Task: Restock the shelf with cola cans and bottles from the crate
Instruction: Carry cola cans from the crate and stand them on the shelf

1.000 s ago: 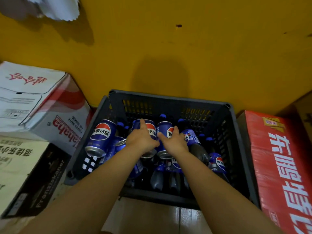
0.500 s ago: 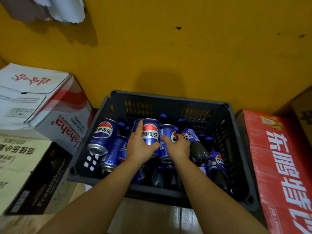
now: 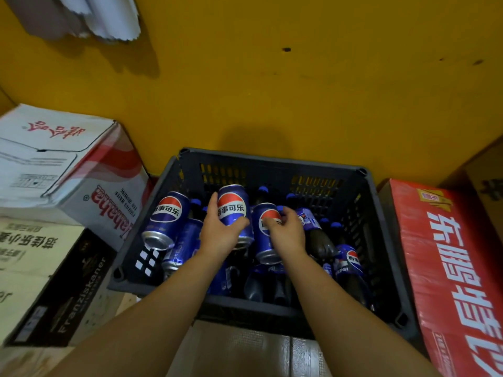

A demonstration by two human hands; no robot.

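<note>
Now I'm gripping one can (image 3: pixel 232 208) in my left hand (image 3: pixel 220 238) and a second can (image 3: pixel 264 235) in my right hand (image 3: pixel 289 233), both pointing away from me.

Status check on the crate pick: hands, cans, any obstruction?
Left hand grips one blue cola can, right hand grips a second can. Both cans inside the black crate, not yet out. Bottles lie beside and beneath; nothing above blocks the lift.

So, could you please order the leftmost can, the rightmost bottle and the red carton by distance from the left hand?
1. Leftmost can, beside the left hand.
2. Rightmost bottle, in the crate, right side.
3. Red carton, outside, far right.
</note>
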